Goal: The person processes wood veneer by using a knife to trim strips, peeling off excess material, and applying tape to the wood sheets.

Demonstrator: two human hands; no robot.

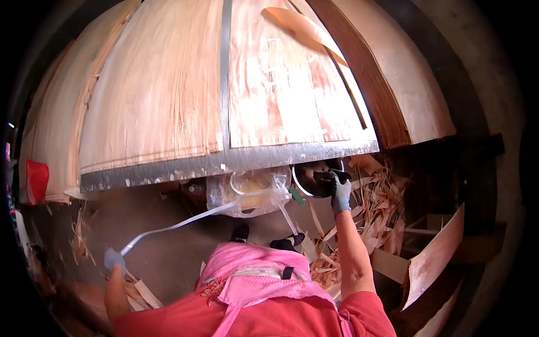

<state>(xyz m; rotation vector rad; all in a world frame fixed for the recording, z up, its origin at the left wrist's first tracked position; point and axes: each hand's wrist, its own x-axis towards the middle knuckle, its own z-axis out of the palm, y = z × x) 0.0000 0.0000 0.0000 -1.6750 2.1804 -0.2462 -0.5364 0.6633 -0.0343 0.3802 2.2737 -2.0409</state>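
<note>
My left hand (114,259), in a pale glove, is out at the lower left, closed on the end of a long whitish strip (182,224). The strip runs to a clear plastic bag (219,194) under the table edge, with something yellowish inside. My right hand (341,195), also gloved, is closed on a dark object (325,176) at the mouth of a dark round container with a white rim (297,185). I cannot make out what that dark object is. A second strip end (287,218) hangs from the bag near my shoes.
Wood veneer sheets (163,84) cover the table, whose dark front edge (224,163) runs above the bag. A thicker veneer stack (393,90) lies at the right. Veneer scraps (379,208) litter the floor. A red object (36,182) is at the far left.
</note>
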